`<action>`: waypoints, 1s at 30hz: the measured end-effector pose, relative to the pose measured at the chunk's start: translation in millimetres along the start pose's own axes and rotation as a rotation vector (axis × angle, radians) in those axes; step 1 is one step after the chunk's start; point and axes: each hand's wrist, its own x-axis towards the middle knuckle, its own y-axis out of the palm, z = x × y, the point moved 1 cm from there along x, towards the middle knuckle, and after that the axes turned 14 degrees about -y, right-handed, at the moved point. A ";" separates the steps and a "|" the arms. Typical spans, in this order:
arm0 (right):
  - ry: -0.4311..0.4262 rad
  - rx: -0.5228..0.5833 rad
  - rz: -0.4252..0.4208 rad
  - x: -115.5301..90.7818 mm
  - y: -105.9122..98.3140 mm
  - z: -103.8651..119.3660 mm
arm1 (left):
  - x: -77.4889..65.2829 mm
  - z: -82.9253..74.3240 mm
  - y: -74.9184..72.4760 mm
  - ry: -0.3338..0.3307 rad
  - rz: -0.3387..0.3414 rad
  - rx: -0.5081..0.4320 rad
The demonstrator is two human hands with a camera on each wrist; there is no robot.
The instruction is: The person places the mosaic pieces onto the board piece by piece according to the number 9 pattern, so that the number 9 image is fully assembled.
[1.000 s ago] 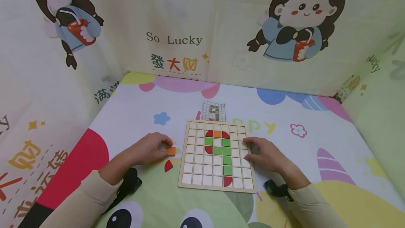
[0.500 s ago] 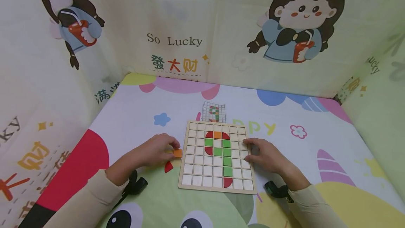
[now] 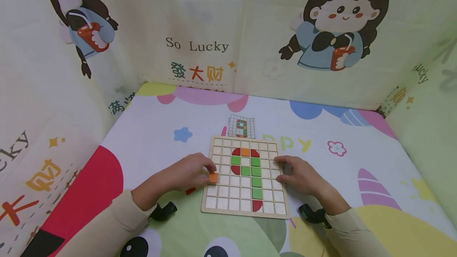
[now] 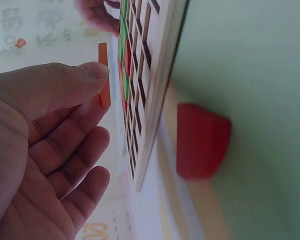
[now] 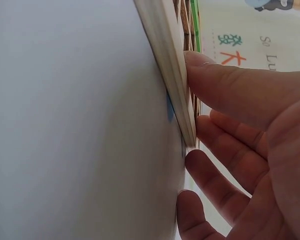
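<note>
An orange square tile [image 3: 213, 178] is pinched between thumb and fingers of my left hand [image 3: 192, 171], above the left edge of the wooden grid board [image 3: 223, 191]. In the left wrist view the tile [image 4: 104, 90] stands edge-on, apart from the board. Red, green and orange pieces on the board form a shape like a 9. My right hand [image 3: 300, 173] rests on the board's right edge; the right wrist view has its thumb [image 5: 210, 75] and some fingers touching the top. A loose red quarter-round piece [image 4: 202, 142] lies left of the board, mostly hidden by the left hand in the head view.
Behind the board lies a small card [image 3: 241, 125] printed with a similar coloured 9 on a grid. A printed cloth [image 3: 321, 130] covers the table. Patterned curtains [image 3: 250, 31] rise at the back and both sides.
My left hand has carried the orange tile rightward, from the cloth beside the board to above its left edge. It now partly covers the loose red piece. The right hand stays in place.
</note>
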 end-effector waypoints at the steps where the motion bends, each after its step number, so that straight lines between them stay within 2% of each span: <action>1: 0.000 0.000 0.001 0.0 0.0 0.0 | 0.5 -1.9 0.7 -0.001 0.000 0.002; 11: -0.016 -0.004 -0.004 0.1 -1.2 -0.1 | 6.1 -17.3 7.5 0.039 -0.011 0.027; 30: -0.019 0.008 -0.004 0.1 -1.4 -0.7 | 15.9 -37.5 23.0 0.089 0.028 0.024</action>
